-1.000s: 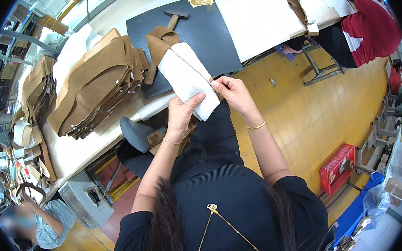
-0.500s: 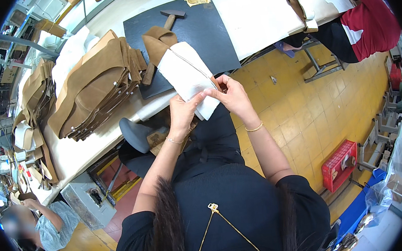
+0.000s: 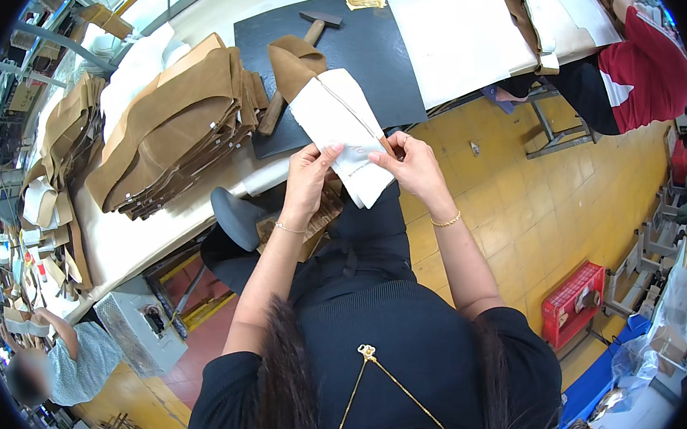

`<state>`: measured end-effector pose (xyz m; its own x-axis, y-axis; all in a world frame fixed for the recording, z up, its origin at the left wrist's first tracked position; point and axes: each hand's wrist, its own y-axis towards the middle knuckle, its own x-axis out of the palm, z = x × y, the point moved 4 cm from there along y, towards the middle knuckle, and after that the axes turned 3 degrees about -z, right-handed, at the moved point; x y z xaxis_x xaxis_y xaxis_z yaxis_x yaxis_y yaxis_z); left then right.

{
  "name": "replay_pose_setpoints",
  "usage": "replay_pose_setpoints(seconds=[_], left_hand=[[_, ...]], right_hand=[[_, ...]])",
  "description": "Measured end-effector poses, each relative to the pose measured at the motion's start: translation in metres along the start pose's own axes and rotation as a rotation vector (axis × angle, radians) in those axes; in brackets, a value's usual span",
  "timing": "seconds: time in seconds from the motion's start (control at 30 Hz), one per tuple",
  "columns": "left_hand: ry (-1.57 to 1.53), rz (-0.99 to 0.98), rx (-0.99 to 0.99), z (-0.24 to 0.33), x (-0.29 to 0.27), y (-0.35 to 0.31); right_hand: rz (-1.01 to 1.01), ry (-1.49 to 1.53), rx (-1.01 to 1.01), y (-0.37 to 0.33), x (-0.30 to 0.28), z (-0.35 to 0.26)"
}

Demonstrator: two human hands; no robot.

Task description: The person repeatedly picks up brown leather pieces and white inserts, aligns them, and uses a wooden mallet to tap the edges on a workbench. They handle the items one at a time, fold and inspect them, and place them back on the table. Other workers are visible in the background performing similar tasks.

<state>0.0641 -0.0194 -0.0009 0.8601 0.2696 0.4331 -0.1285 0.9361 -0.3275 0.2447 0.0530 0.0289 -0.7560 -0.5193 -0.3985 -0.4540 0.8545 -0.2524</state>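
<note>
A brown leather upper piece with white lining (image 3: 342, 125) is held between my two hands, its brown end (image 3: 294, 65) over the dark mat on the table. My left hand (image 3: 308, 178) pinches the near left edge of the lining, thumb on top. On the right edge, my right hand (image 3: 420, 168) grips it with the thumb on the lining, beside a narrow brown strip. The lining's near end hangs past the table edge above my lap. Behind the piece lies a hammer (image 3: 320, 20) on the dark mat (image 3: 384, 68), its handle partly covered.
Stacked brown leather pieces (image 3: 168, 128) lie left of the mat. A grey rounded pad (image 3: 233, 218) stands by the table's front edge. One co-worker in red (image 3: 654, 73) is at the far right, another (image 3: 87, 363) at the lower left. A red crate (image 3: 574, 305) sits to the right.
My hands have drawn apart along the lining; the thumbs, close together before, now press separate spots. The whole view has shifted slightly. The lower-left co-worker's arm has moved.
</note>
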Motion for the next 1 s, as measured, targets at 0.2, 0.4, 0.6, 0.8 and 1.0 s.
replay_pose_setpoints(seconds=[0.2,0.4,0.6,0.8,1.0], left_hand=[[-0.189,0.092,-0.005,-0.009,0.010,-0.005],[0.060,-0.056,-0.080,-0.013,0.006,-0.022],[0.818,-0.192,-0.131,0.044,-0.002,-0.050],[1.092,-0.038,0.007,0.097,-0.013,-0.093],[1.147,-0.072,-0.002,0.102,-0.018,-0.115]], right_hand=[[0.026,0.168,0.026,0.001,0.008,0.005],[0.137,0.185,-0.155,0.004,0.003,0.000],[-0.172,-0.468,-1.086,0.019,0.023,-0.134],[-0.903,-0.683,-0.828,0.030,0.053,-0.143],[-0.806,-0.679,-0.723,-0.004,0.034,-0.157]])
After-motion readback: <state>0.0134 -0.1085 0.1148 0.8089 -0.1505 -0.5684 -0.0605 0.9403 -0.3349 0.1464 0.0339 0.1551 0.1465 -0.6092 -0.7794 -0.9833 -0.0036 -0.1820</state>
